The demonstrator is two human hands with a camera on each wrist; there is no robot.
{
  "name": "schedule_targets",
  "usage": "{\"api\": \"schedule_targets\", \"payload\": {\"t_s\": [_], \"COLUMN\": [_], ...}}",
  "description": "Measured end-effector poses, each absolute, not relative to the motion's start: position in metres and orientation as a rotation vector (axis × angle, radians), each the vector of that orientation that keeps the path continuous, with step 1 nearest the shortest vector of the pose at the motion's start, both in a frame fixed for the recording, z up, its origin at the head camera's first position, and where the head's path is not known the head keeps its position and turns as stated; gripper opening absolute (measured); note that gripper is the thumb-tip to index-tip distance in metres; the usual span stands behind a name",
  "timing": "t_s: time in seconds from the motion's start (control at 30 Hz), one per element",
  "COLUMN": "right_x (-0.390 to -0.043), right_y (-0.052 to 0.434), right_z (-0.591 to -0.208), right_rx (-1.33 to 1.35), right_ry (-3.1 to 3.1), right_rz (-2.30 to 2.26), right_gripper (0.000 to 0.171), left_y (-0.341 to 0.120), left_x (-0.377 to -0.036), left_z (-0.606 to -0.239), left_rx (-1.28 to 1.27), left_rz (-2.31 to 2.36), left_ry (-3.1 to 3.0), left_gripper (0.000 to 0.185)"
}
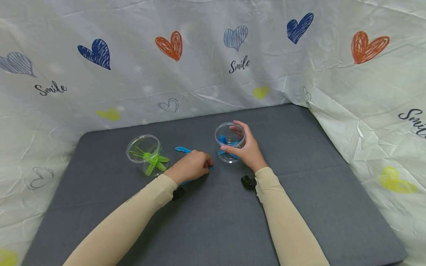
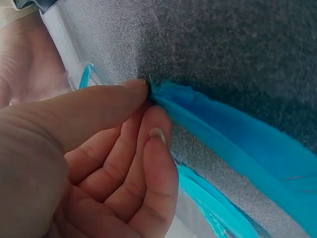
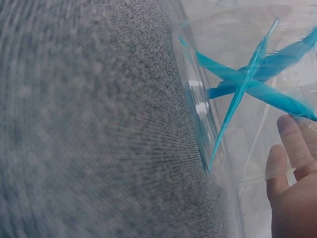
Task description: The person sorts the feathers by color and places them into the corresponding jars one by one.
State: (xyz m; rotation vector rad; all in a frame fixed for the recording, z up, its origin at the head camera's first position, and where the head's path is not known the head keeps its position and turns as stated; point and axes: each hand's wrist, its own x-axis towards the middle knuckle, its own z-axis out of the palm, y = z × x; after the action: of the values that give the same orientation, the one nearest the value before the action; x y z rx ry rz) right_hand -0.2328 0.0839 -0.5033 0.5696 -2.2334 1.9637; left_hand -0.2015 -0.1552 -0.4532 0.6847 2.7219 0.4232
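My left hand (image 1: 190, 166) is low over the table, pinching the tip of a blue feather (image 2: 237, 134) between thumb and index finger. A second blue feather (image 2: 208, 198) lies beneath it in the left wrist view. Past the knuckles, a blue feather end (image 1: 182, 149) shows on the cloth; the hand hides part of what lies there. My right hand (image 1: 249, 149) grips a clear plastic cup (image 1: 229, 159) from its right side, thumb in front and fingers behind. Inside that cup, several blue feathers (image 3: 247, 84) cross one another.
Left of my left hand stands another clear cup (image 1: 141, 137) with green feathers (image 1: 153, 159) in it. Dark grey cloth (image 1: 213, 221) covers the table. A white sheet (image 1: 199, 74) printed with hearts hangs behind it and along the sides.
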Motion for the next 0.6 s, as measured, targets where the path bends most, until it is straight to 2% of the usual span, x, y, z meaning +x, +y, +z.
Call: {"api": "schedule_targets", "payload": {"t_s": [0.6], "right_x": [-0.2332], "right_y": [0.0830], "right_z": [-0.5048], "right_rx": [0.558], "right_ry": [-2.228], "right_rz": [1.995], "right_gripper": [0.093], "left_y": [-0.1597], "left_x": [-0.1990], "left_z": [-0.4475], "left_rx": [0.712], "left_rz": [0.497], "left_ry": [2.778], "left_gripper": [0.022]}}
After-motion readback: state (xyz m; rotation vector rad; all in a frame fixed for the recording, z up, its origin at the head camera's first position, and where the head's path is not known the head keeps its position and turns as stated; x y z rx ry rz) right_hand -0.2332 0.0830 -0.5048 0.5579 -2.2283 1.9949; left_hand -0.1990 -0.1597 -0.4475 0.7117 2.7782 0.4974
